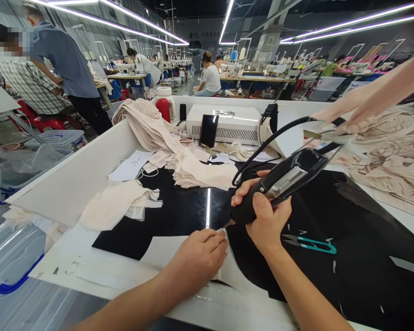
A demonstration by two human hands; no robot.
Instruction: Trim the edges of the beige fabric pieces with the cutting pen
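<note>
My right hand (267,216) is wrapped around a black corded handheld tool (291,177) with a silver strip on its side. The tool's lower end points down and left, toward my other hand; its tip is mostly hidden. My left hand (202,257) rests low over the table with its fingers pressed together on a small pale fabric piece (225,232), most of which they cover. Teal-handled thread snips (312,243) lie to the right of my right hand on a black sheet (317,280). Stacked pale pink fabric pieces (207,172) lie beyond my hands.
Another pale fabric stack (112,204) lies at left near a printed paper (131,165). A phone (209,130) leans against a vented white box (227,122). A black cable (262,145) arches from the tool. Fabric heaps (393,156) fill the right side; people work beyond.
</note>
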